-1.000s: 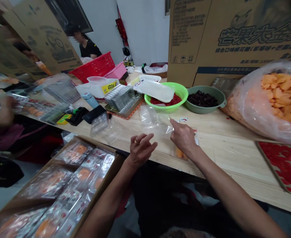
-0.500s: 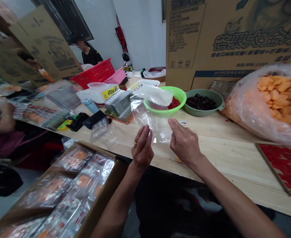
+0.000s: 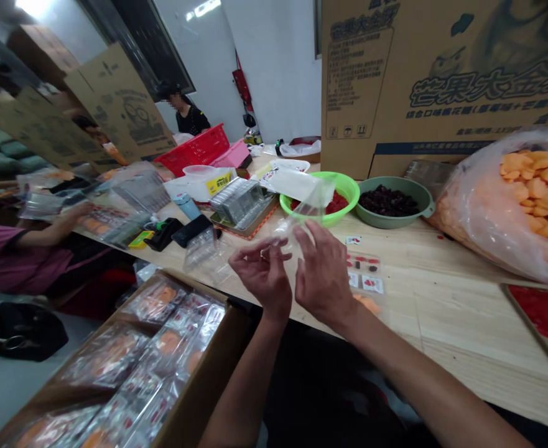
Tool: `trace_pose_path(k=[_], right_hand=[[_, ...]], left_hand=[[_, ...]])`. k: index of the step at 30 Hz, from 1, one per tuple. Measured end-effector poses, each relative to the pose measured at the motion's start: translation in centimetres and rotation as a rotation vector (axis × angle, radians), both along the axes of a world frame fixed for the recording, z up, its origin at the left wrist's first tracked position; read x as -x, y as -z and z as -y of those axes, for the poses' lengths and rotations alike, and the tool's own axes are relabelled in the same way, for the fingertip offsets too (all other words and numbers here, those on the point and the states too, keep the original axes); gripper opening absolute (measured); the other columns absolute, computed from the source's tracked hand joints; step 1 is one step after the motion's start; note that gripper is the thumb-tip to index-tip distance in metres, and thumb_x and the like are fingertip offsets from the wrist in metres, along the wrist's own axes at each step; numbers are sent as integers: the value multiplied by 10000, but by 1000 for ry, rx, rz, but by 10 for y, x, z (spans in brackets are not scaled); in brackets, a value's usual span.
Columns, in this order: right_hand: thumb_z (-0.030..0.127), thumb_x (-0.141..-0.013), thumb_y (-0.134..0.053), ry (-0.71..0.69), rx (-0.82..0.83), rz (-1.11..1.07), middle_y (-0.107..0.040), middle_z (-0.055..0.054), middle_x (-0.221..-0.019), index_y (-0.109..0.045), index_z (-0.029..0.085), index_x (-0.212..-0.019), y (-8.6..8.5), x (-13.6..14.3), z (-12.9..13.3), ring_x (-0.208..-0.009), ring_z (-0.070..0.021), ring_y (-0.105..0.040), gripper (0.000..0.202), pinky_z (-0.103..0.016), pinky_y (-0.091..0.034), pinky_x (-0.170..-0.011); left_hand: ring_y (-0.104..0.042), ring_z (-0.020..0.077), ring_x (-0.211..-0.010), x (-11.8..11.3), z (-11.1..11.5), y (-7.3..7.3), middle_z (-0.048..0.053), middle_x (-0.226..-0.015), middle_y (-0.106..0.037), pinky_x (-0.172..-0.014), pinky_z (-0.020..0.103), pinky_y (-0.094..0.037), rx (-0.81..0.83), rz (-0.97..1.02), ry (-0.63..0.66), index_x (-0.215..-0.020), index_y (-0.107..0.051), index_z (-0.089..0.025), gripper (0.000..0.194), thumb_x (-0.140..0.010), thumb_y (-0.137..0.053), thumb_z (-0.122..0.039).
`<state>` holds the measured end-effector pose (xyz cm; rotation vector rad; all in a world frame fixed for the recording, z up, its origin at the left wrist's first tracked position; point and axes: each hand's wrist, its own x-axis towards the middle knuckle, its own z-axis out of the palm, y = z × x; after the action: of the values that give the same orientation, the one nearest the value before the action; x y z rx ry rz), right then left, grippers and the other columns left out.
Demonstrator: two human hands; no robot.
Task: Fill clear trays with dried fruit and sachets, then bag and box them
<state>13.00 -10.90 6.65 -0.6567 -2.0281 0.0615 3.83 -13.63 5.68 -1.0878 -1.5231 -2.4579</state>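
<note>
A clear plastic bag (image 3: 318, 198) rises, crumpled, from between my hands above the table. My left hand (image 3: 269, 277) pinches its near edge between thumb and fingers. Beside it, my right hand (image 3: 325, 277) has bent fingers closed on the bag's right side; the fingertips are partly hidden. Just past my right hand lies a clear tray (image 3: 377, 264) holding red and dark bits, small printed sachets (image 3: 372, 284) and orange pieces (image 3: 367, 303). The hand covers part of that tray.
Behind stand a lime-green bowl (image 3: 348, 186) of red pieces and a grey-green bowl (image 3: 427, 202) of dark ones. A large bag of orange pieces (image 3: 542, 193) is at right. An open carton (image 3: 218, 354) of packed trays sits lower left. A co-worker's arm (image 3: 59, 230) reaches in from the left.
My hands have come closer together, and the bag, spread wide between them before, is now narrower and bunched. The tray beside my right hand has come into view.
</note>
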Motion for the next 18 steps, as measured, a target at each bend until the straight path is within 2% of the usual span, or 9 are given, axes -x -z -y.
trace_pose_path(k=[2, 4, 7, 11, 15, 17, 18], right_hand=[[133, -933, -435, 102, 78, -85, -506, -241, -1411, -438, 113, -1450, 10, 5, 1, -1360, -336, -459, 517, -512, -441, -1055], [98, -905, -431, 138, 108, -114, -567, -202, -1230, -511, 121, -1326, 19, 5, -4, -1194, -313, -535, 429, -476, -483, -961], [42, -866, -428, 80, 64, -90, -557, -130, -977, -576, 149, -1071, 22, -4, -14, -966, -271, -541, 275, -412, -491, -822], [1, -834, -445, 9, -24, -100, -517, -102, -892, -564, 167, -960, 12, -17, -22, -885, -252, -511, 240, -374, -469, -751], [-15, -815, -429, -8, -73, -134, -506, -92, -877, -565, 175, -958, 4, -22, -23, -864, -249, -497, 274, -365, -451, -715], [-12, -815, -420, -15, -88, -127, -500, -93, -872, -569, 174, -943, 3, -21, -23, -863, -251, -491, 271, -364, -445, -712], [-6, -825, -420, -16, -92, -107, -498, -96, -869, -572, 172, -927, 3, -20, -24, -861, -252, -486, 255, -365, -444, -714]], left_hand=[[-753, 170, -888, -5, -3, -3, -17, -1043, -645, -685, 254, -602, -23, 235, 109, -1145, -406, -276, 395, -911, -722, -316], [-748, 162, -924, -8, -3, -3, -20, -1054, -625, -732, 245, -599, -47, 363, 171, -1162, -448, -270, 395, -896, -736, -318], [-738, 140, -914, -7, 0, 5, -4, -1041, -643, -759, 223, -581, -48, 475, 189, -1162, -501, -240, 401, -872, -761, -334], [-729, 125, -848, 0, -1, 19, -7, -959, -654, -762, 220, -566, 4, 569, 195, -1147, -521, -214, 455, -821, -807, -353], [-717, 128, -834, 6, 0, 35, -9, -966, -623, -791, 263, -580, 62, 514, 190, -1162, -491, -215, 447, -841, -779, -333], [-713, 156, -885, 7, 4, 41, 18, -1012, -622, -836, 326, -593, 149, 322, 93, -1215, -483, -219, 448, -870, -746, -330], [-707, 187, -967, 8, 7, 43, 50, -1073, -631, -884, 368, -589, 197, 152, -1, -1249, -487, -218, 468, -872, -745, -317]])
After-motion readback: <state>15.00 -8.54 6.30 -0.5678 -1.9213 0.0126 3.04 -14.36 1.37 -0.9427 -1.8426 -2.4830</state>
